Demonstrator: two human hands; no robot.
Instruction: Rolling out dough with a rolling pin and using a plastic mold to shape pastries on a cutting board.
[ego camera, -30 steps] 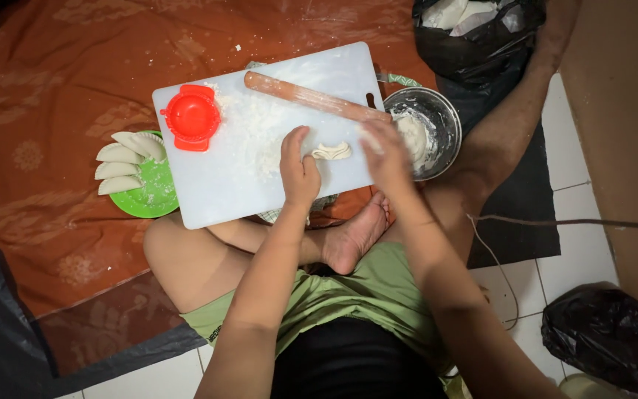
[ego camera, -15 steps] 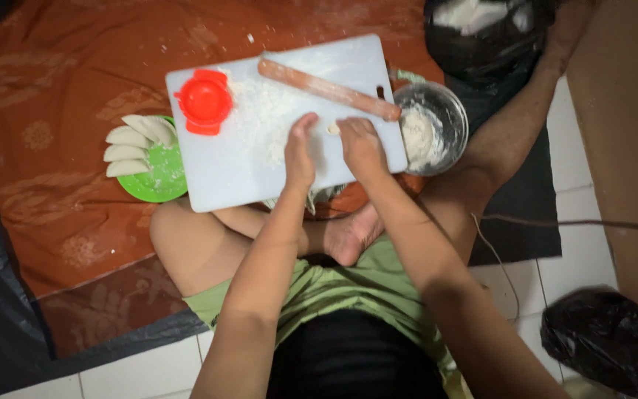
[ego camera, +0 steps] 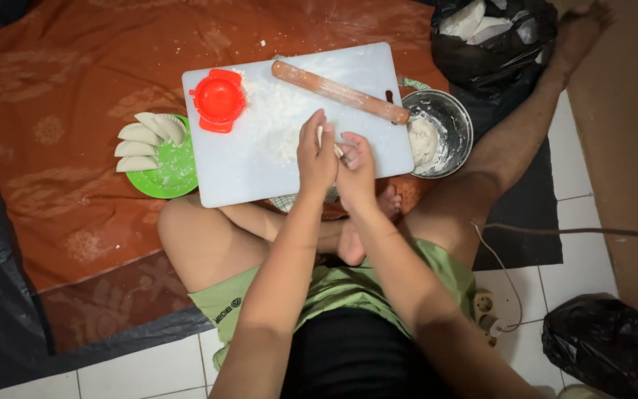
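Observation:
My left hand (ego camera: pixel 314 154) and my right hand (ego camera: pixel 357 167) are pressed together over the near edge of a floured white cutting board (ego camera: pixel 230 166). A small piece of pale dough (ego camera: pixel 328 142) shows between the palms; most of it is hidden. On the board lie a wooden rolling pin (ego camera: pixel 340 91) and a red dumpling press (ego camera: pixel 218 100). A metal bowl (ego camera: pixel 455 118) with a lump of dough (ego camera: pixel 422 140) stands just right of the board.
A green plate (ego camera: pixel 172 170) with several folded dumplings (ego camera: pixel 142 140) sits left of the board on a rust-coloured cloth (ego camera: pixel 60 89). Black bags lie at top right (ego camera: pixel 496 55) and bottom right (ego camera: pixel 607 343). A cable and socket strip (ego camera: pixel 489 314) lie on white tiles.
Both hands have lifted off the board and drawn together toward me, closing around the dough piece that lay on the board. The view has shifted slightly.

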